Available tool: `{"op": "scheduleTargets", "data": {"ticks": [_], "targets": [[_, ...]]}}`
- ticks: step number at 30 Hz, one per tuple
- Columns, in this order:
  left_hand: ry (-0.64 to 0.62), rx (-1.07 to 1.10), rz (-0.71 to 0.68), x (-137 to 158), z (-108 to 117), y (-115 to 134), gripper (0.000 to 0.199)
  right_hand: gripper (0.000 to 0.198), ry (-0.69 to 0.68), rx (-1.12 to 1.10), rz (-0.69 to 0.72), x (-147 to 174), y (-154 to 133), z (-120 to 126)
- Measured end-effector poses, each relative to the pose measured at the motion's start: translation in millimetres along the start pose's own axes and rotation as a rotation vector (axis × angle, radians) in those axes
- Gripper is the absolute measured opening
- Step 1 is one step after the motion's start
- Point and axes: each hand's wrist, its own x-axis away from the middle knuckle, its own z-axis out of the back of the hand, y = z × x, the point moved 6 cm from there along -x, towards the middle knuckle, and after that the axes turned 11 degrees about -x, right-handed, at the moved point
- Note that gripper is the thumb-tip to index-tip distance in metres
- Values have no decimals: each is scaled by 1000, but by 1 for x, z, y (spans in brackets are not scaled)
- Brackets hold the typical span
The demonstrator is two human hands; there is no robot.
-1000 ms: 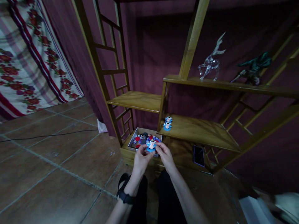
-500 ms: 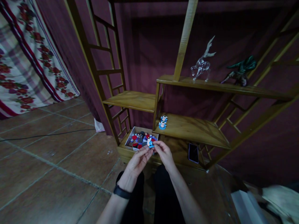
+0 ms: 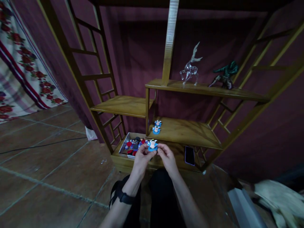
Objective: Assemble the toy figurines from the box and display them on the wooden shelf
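Observation:
A small blue-and-white figurine (image 3: 152,144) on a round blue base is upright between my two hands. My left hand (image 3: 142,158) is closed on its left side, fingertips at the base. From the right, my right hand (image 3: 167,155) pinches the other edge of the base. Beyond them, two like figurines stand one behind the other on the left end of the middle shelf: the front figurine (image 3: 156,129) and the rear figurine (image 3: 158,123). Below to the left, an open box (image 3: 121,151) holds several red, grey and purple figurines, partly hidden by my left hand.
A phone (image 3: 189,155) lies on the bottom board at the right. On the upper shelf (image 3: 213,91) stand a clear glass deer (image 3: 190,71) and a dark green figure (image 3: 225,75). Wooden lattice sides and an upright post (image 3: 169,44) frame the shelves.
The figurine has been turned upright and now faces me, held by both hands at its base. The view has shifted, so the shelf sits further left.

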Motion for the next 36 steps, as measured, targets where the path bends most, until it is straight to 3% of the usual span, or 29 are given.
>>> {"op": "scheduleTargets", "data": {"ticks": [5, 8, 12, 17, 25, 30, 36], "targets": [[-12, -157, -102, -1, -21, 4, 45, 26, 60, -87, -22, 4, -13, 14], [-58, -143, -87, 0, -33, 3, 44, 24, 81, -136, -24, 7, -17, 22], [-151, 90, 88, 3, -46, -4, 38, 22, 109, -208, -5, 11, -22, 33], [-200, 377, 315, 5, -56, -11, 13, 23, 134, -139, 50, 10, -33, 41], [-250, 410, 592, 8, -68, -20, 11, 24, 89, 51, 134, 6, -37, 45], [-273, 347, 537, 9, -76, -15, 13, 25, 160, 278, 242, 9, -45, 55], [-320, 250, 364, 4, -90, -10, 21, 25, 188, 302, 275, 9, -49, 66]]}}
